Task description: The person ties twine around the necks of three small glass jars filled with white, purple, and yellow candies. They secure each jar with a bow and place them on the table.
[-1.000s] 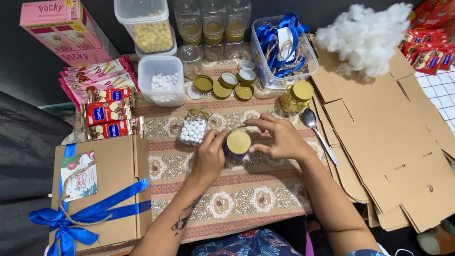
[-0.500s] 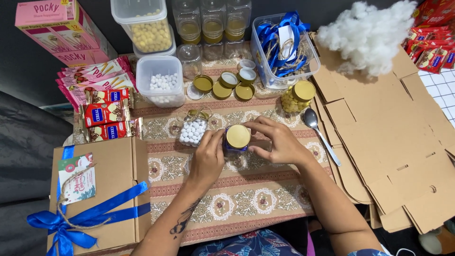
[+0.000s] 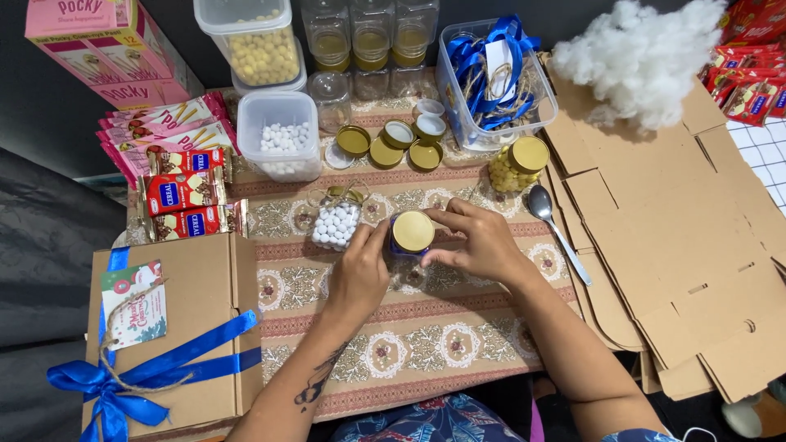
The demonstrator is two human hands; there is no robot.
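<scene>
Small jar [image 3: 411,244] with round, smooth gold metal lid, dark blue below, was set upright at the middle of the tabletop [image 3: 426,336], which was covered by a patterned woven cloth. It was gripped from both sides: left hand [image 3: 360,274] curled against its left, right hand [image 3: 479,241] closed around its right, fingertips on the lid rim. Just beside it, a lidless jar of white round candies [image 3: 336,223] was noted. Flat cardboard sheets [image 3: 679,245] were lying to the right.

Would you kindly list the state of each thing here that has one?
Small jar: gold lid on, both hands gripping.
Jar of yellow balls: lidded.
Jar of white candies: lying sideways.
Tub of white candies: open.
Gift box: closed, ribbon-tied.
Flat cartons: unfolded.
</scene>
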